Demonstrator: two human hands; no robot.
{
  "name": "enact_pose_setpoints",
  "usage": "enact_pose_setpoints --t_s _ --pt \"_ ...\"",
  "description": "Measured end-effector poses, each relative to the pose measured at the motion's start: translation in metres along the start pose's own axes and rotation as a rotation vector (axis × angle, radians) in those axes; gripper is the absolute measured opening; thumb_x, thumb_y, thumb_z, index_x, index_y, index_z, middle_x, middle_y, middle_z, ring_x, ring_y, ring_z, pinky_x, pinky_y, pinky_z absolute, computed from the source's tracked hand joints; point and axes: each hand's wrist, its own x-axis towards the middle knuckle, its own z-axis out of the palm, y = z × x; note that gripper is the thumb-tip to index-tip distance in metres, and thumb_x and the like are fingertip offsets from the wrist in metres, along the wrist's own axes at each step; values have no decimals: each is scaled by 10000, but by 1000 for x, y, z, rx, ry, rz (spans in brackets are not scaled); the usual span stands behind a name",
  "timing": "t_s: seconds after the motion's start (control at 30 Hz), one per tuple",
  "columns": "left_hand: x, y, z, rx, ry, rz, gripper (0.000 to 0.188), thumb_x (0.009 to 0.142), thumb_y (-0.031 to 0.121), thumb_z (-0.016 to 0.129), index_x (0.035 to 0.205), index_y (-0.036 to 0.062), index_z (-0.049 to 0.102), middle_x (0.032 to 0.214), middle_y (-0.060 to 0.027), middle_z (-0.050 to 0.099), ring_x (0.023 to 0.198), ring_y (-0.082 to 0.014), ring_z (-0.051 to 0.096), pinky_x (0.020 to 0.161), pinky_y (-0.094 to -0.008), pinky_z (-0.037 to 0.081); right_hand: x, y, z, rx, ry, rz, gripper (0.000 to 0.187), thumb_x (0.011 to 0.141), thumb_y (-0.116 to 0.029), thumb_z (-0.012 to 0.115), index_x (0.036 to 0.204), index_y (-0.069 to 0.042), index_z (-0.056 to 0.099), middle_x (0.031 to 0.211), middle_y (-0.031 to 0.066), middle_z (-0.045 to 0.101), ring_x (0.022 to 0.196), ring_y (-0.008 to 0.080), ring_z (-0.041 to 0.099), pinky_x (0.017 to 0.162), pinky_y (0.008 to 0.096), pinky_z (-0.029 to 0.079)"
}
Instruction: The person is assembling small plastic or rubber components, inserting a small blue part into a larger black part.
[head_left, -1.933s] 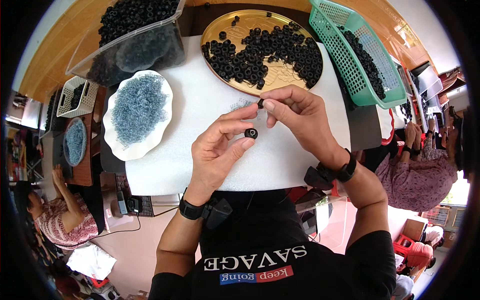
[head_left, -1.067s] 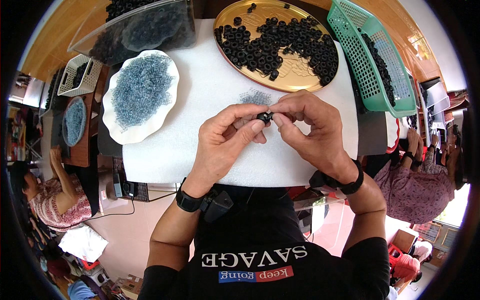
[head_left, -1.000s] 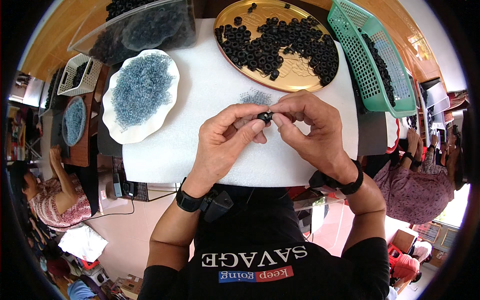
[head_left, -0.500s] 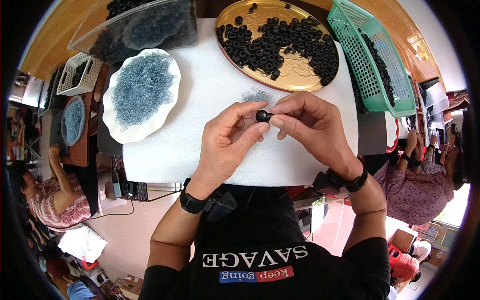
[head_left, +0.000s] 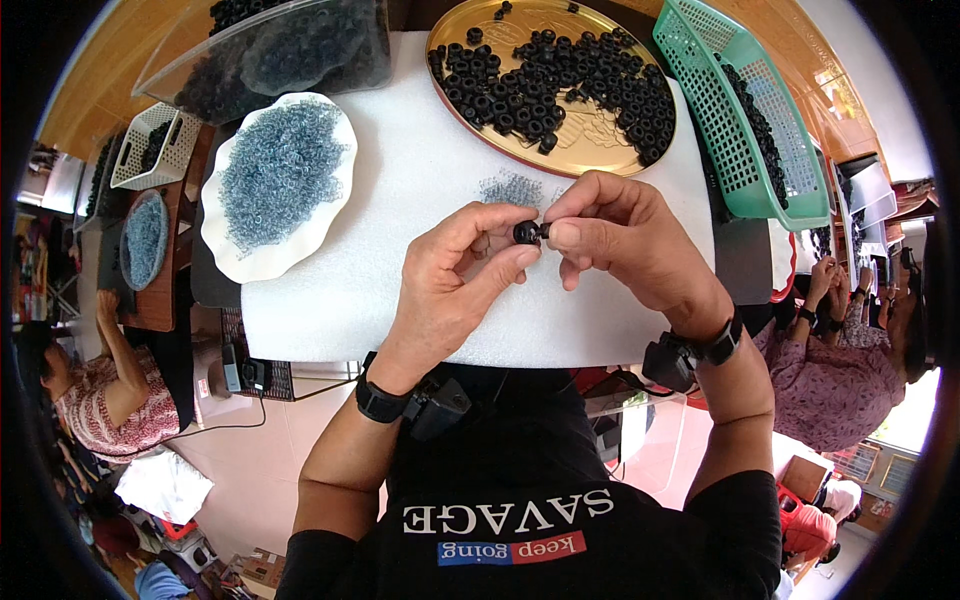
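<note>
Over the white foam-like sheet [head_left: 340, 310], my left hand [head_left: 440, 285] pinches a small round black part [head_left: 526, 232] between thumb and index finger. From the right, my right hand [head_left: 635, 245] pinches the narrow end of that same part with thumb and forefinger; its other fingers are curled loosely below. Just beyond my fingertips lies a small heap of clear bluish rings [head_left: 510, 187]. Farther off, a round gold tray [head_left: 592, 125] bears many black ring-shaped parts [head_left: 510, 95]. At the left, a white scalloped plate [head_left: 225, 250] is heaped with more clear bluish pieces [head_left: 285, 175].
A clear bin [head_left: 330, 60] of black parts stands at the far left, and a green perforated basket [head_left: 740, 160] at the far right. Beyond the left edge are a white basket [head_left: 155, 145] and a co-worker [head_left: 115, 390]. Another person [head_left: 835, 375] sits at the right.
My right hand has tilted and its thumb has shifted slightly outward along the part, showing more of its narrow end. My left hand has barely moved.
</note>
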Motion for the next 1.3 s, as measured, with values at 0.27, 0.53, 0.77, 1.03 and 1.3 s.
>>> enact_pose_setpoints --t_s 0.27,0.53,0.77,1.03,1.3 --pt "0 -1 1 -17 15 -21 276 891 19 658 1163 1 612 884 -29 611 750 -61 586 651 -197 498 -2 0 1 26 45 -16 166 862 -96 713 973 5 642 784 42 632 654 101 588 601 283 558" --pt "1 -1 0 39 -6 -4 266 882 13 665 1144 0 622 874 -30 601 723 -63 564 630 -203 482 -1 1 -1 -63 -6 9 185 869 -142 712 990 -15 653 878 74 674 733 105 646 606 240 573" --pt "0 -3 0 37 -23 0 240 878 23 670 1114 2 634 871 -36 592 707 -75 563 621 -213 492 0 2 -2 -80 -22 1 185 868 -148 715 975 -11 650 874 85 678 722 114 652 601 233 569" --pt "-1 -2 1 47 -7 20 222 878 26 668 1096 0 639 867 -47 592 708 -81 568 605 -213 489 3 5 2 52 -8 132 186 872 -162 715 927 -19 609 700 -1 557 600 86 555 547 258 546" --pt "-5 -4 -2 167 -24 148 248 835 35 705 1080 23 668 884 -60 586 735 -109 579 639 -245 491 3 11 -6 206 -161 222 308 854 -268 742 1020 -31 635 722 -10 568 596 42 551 519 217 566"
